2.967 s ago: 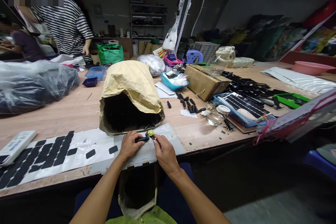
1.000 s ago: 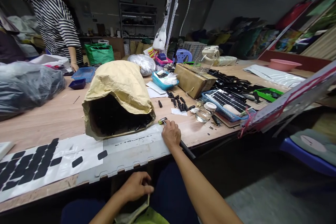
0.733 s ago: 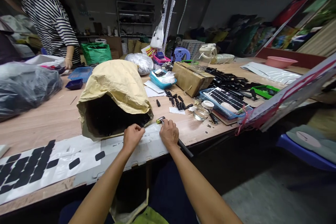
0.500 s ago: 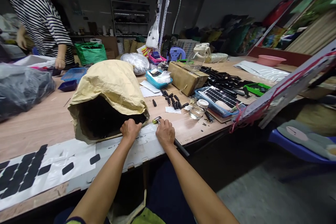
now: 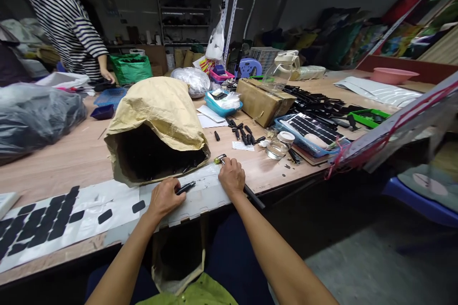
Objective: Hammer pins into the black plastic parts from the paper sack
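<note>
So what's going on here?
Someone is working bare-handed at a table. Their left hand holds a slim black part at the grey board; their right hand grips a hammer by its black handle. An open paper sack, with black pieces at its mouth, lies in front. Farther back stands a person in a striped shirt.

Single head-worn view, facing forward and down, hands (image 5: pixel 165 197) close, table (image 5: pixel 88 152) stretching beyond, shelves (image 5: pixel 185 25) far off.
</note>
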Available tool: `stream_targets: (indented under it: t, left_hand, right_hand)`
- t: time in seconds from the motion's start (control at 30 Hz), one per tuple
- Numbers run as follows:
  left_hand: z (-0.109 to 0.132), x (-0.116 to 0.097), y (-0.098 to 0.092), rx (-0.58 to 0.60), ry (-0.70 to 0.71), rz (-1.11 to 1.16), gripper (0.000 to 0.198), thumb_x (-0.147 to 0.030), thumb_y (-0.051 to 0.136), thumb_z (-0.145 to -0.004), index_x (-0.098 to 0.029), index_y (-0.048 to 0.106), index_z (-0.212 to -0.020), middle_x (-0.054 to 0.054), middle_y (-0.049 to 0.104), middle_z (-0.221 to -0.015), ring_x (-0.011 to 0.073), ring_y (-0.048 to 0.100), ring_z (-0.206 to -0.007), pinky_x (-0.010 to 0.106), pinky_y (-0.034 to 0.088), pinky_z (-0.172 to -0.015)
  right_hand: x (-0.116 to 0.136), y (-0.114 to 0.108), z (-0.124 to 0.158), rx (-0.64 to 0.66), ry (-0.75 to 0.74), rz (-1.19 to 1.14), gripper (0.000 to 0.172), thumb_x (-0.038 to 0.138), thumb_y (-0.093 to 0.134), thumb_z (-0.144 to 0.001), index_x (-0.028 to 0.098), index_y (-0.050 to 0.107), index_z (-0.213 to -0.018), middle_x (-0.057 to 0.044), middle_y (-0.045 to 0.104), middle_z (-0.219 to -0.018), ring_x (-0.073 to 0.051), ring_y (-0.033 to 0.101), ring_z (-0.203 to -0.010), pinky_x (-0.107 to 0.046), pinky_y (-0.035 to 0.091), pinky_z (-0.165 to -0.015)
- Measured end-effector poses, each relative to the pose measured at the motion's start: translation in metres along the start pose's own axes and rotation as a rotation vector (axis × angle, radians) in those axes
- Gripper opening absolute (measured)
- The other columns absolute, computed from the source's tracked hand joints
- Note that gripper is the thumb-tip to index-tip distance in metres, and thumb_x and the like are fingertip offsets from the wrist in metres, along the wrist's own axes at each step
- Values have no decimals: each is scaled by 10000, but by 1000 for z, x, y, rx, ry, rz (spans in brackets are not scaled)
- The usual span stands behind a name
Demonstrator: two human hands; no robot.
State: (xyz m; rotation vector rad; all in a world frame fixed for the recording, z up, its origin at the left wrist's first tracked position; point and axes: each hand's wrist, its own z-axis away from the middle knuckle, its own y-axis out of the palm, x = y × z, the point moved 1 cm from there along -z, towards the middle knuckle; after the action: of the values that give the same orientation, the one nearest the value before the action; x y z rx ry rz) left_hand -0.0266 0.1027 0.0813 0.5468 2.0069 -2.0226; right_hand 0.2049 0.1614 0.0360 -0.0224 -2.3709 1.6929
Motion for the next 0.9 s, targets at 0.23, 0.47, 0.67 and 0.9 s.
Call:
stream_targets:
  t: [0.23, 0.47, 0.67, 0.9]
  left_hand:
    - [-3, 23, 21, -90, 108, 241, 166, -345, 658, -764, -225, 677, -876, 8, 635, -875, 176, 579, -789, 288, 425, -719]
    - [-5, 26, 22, -81, 76, 305, 169, -326, 679, -768, -226, 708, -901, 6, 633, -862, 171, 571, -790, 284, 421, -725]
    - [-5, 28, 26, -92, 70, 334, 191, -314, 694, -763, -225, 723, -930, -4, 611, -827, 153, 556, -750, 273, 416, -711]
    - [-5, 31, 30, -107, 72, 338, 182, -312, 688, -771, -229, 723, -929, -9, 608, -831, 141, 555, -727, 265, 415, -698]
  right_hand:
    - [-2, -4, -2, 21, 31, -43, 301, 190, 462, -915, 216, 605, -1179, -83, 592, -1040, -216, 518, -944, -300, 358, -735]
    - [13, -29, 25, -20, -48, -442, 335, 176, 431, -915, 199, 618, -1192, -80, 633, -1058, -200, 560, -987, -291, 431, -826]
    - [45, -42, 72, 101, -212, -879, 300, 224, 428, -917, 183, 636, -1128, -73, 666, -1027, -182, 611, -965, -307, 483, -887]
    - [57, -40, 86, 149, -250, -770, 338, 209, 406, -920, 183, 625, -1176, -79, 654, -1027, -192, 611, -984, -321, 486, -887]
